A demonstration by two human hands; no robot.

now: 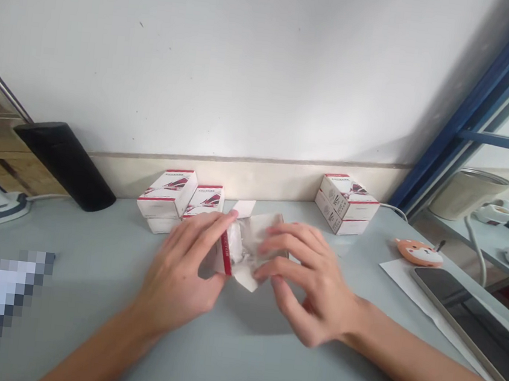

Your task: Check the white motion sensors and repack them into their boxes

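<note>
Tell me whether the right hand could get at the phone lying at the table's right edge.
Probably yes. The right hand is busy on the open box with the left hand, but the table between it and the phone looks bare.

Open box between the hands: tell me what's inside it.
The open box shows crinkled whitish wrapping inside. The left hand and right hand cover its sides; whatever is wrapped stays hidden.
</note>
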